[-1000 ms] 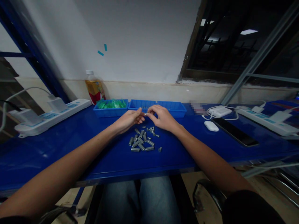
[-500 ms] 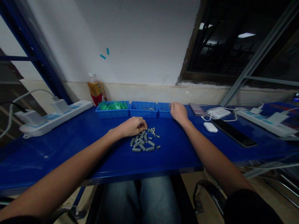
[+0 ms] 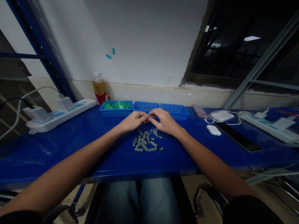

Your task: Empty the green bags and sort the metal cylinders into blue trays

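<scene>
My left hand (image 3: 135,120) and my right hand (image 3: 163,120) meet over the blue table (image 3: 112,160), fingertips together. A small metal piece shows between them, too small to name. Both hands are closed in a pinch. Just below lie several grey metal hexagonal pieces (image 3: 144,141) and, to their right, several small screws (image 3: 155,132). Behind the hands stand three blue bins: the left bin (image 3: 115,113) holds green plastic, while the middle bin (image 3: 139,106) and the right bin (image 3: 183,116) hold small metal parts.
A bottle (image 3: 101,90) stands behind the left bin. White power strips lie at the left (image 3: 60,115) and right (image 3: 268,126). A white earphone case (image 3: 213,130), a black phone (image 3: 238,137) and a white charger with cable (image 3: 222,116) sit at the right.
My right hand has left the right bin and come to my left hand. My left hand has lifted slightly away from the metal pieces. The view has shifted slightly.
</scene>
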`<state>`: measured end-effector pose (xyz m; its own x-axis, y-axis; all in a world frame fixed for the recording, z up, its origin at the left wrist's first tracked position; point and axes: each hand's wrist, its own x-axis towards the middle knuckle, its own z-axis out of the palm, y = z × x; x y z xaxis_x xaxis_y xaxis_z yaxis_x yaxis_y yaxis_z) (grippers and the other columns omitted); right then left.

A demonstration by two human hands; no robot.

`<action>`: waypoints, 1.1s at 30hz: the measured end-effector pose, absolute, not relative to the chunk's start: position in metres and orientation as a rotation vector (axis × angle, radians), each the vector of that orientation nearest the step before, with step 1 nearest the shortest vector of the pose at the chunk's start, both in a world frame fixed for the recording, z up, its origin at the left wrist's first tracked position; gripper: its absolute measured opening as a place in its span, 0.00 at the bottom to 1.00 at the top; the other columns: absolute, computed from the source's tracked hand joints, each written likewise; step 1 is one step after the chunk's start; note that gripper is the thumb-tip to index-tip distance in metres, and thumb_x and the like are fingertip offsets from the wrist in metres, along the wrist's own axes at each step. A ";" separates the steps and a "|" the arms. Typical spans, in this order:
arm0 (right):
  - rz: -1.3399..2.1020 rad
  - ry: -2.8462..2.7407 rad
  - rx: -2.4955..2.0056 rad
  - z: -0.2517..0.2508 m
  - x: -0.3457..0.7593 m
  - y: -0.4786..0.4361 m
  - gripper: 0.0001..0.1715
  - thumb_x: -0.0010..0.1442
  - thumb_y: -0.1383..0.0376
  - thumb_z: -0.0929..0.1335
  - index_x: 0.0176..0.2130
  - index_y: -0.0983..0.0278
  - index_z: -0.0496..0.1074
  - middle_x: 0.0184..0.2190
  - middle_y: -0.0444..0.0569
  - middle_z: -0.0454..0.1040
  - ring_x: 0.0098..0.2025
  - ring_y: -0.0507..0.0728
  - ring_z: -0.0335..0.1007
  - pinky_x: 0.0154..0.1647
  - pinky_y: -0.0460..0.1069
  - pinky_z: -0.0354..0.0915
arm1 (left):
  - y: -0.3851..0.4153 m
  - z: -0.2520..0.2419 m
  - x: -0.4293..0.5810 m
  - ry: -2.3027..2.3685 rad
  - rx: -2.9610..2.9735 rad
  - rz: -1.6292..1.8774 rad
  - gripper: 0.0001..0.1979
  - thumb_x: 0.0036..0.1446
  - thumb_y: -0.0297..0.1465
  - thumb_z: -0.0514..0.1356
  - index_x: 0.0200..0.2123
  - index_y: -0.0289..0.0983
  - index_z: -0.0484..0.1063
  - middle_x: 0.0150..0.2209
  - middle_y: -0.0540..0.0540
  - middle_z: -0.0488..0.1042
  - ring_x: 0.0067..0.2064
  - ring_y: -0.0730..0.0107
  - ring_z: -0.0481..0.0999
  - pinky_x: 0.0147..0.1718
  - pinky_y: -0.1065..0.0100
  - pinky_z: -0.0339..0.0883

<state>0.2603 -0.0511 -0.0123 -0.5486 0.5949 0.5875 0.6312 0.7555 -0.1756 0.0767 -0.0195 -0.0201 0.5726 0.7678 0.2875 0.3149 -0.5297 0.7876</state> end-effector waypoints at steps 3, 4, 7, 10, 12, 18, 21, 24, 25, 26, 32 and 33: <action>-0.082 -2.249 -0.954 -0.012 0.267 -0.046 0.06 0.62 0.63 0.63 0.35 0.63 0.68 0.32 0.48 0.71 0.38 0.56 0.65 0.42 0.51 0.60 | -0.021 -0.020 0.076 0.858 2.138 0.785 0.18 0.59 0.40 0.51 0.33 0.33 0.73 0.31 0.44 0.75 0.32 0.70 0.72 0.33 0.69 0.65; -0.104 -2.213 -0.990 -0.011 0.272 -0.043 0.08 0.62 0.63 0.63 0.35 0.63 0.69 0.32 0.48 0.71 0.37 0.55 0.65 0.42 0.50 0.60 | -0.022 -0.019 0.075 0.863 2.194 0.734 0.16 0.58 0.39 0.52 0.36 0.33 0.73 0.31 0.45 0.75 0.32 0.70 0.72 0.33 0.70 0.65; -0.237 -2.072 -1.183 -0.011 0.296 -0.028 0.13 0.64 0.61 0.61 0.32 0.64 0.70 0.31 0.50 0.72 0.36 0.56 0.66 0.40 0.50 0.59 | -0.026 -0.016 0.071 0.794 2.433 0.485 0.12 0.54 0.31 0.56 0.41 0.36 0.75 0.33 0.47 0.76 0.33 0.71 0.73 0.34 0.72 0.65; -0.368 -1.923 -1.442 -0.016 0.324 -0.013 0.17 0.64 0.60 0.59 0.31 0.64 0.71 0.31 0.53 0.73 0.37 0.58 0.66 0.40 0.51 0.59 | -0.030 -0.011 0.068 0.660 2.570 0.341 0.14 0.51 0.25 0.57 0.40 0.39 0.77 0.37 0.48 0.77 0.36 0.71 0.74 0.36 0.73 0.65; -0.426 -1.842 -1.613 -0.020 0.338 -0.008 0.16 0.64 0.61 0.60 0.34 0.65 0.72 0.33 0.55 0.74 0.38 0.60 0.66 0.40 0.52 0.59 | -0.032 -0.009 0.067 0.649 2.606 0.317 0.13 0.50 0.25 0.58 0.38 0.39 0.77 0.37 0.47 0.77 0.36 0.70 0.74 0.37 0.73 0.65; -0.547 -1.754 -1.756 -0.022 0.333 -0.014 0.17 0.61 0.59 0.63 0.45 0.67 0.71 0.41 0.60 0.72 0.46 0.66 0.62 0.42 0.56 0.58 | -0.033 -0.008 0.067 0.645 2.729 0.273 0.09 0.53 0.27 0.58 0.36 0.37 0.76 0.36 0.46 0.76 0.35 0.70 0.74 0.36 0.73 0.64; -0.447 -1.865 -1.605 -0.018 0.311 -0.023 0.16 0.61 0.58 0.63 0.44 0.65 0.71 0.40 0.57 0.73 0.45 0.64 0.62 0.43 0.56 0.58 | -0.034 -0.009 0.068 0.625 2.768 0.261 0.07 0.54 0.28 0.57 0.34 0.37 0.76 0.34 0.47 0.75 0.34 0.71 0.74 0.35 0.73 0.64; -0.288 -2.022 -1.446 -0.018 0.290 -0.031 0.14 0.61 0.58 0.64 0.41 0.64 0.72 0.36 0.52 0.73 0.42 0.61 0.63 0.43 0.54 0.58 | -0.035 -0.009 0.069 0.635 2.771 0.284 0.10 0.55 0.28 0.57 0.40 0.37 0.75 0.36 0.46 0.76 0.35 0.70 0.74 0.35 0.73 0.64; -0.247 -2.067 -1.404 -0.019 0.284 -0.033 0.13 0.61 0.58 0.64 0.41 0.63 0.72 0.35 0.52 0.73 0.41 0.60 0.63 0.43 0.54 0.57 | -0.035 -0.009 0.069 0.622 2.773 0.294 0.11 0.55 0.28 0.57 0.41 0.37 0.74 0.37 0.46 0.76 0.36 0.70 0.74 0.36 0.73 0.65; -0.216 -2.106 -1.370 -0.020 0.279 -0.035 0.13 0.61 0.58 0.64 0.40 0.63 0.72 0.34 0.51 0.73 0.40 0.59 0.62 0.42 0.53 0.57 | -0.036 -0.009 0.070 0.599 2.777 0.301 0.11 0.55 0.27 0.57 0.41 0.38 0.75 0.37 0.46 0.76 0.36 0.70 0.74 0.37 0.72 0.65; -0.137 -2.203 -1.274 -0.021 0.273 -0.038 0.12 0.61 0.60 0.65 0.40 0.64 0.72 0.32 0.49 0.72 0.38 0.57 0.62 0.42 0.52 0.57 | -0.037 -0.011 0.072 0.545 2.844 0.320 0.08 0.56 0.27 0.57 0.36 0.36 0.76 0.35 0.47 0.77 0.37 0.71 0.75 0.39 0.73 0.65; -0.133 -2.203 -1.275 -0.021 0.274 -0.038 0.11 0.61 0.60 0.65 0.40 0.64 0.72 0.32 0.49 0.72 0.38 0.57 0.62 0.41 0.52 0.57 | -0.037 -0.011 0.072 0.550 2.857 0.312 0.08 0.56 0.27 0.57 0.36 0.36 0.76 0.35 0.47 0.77 0.37 0.71 0.75 0.39 0.73 0.65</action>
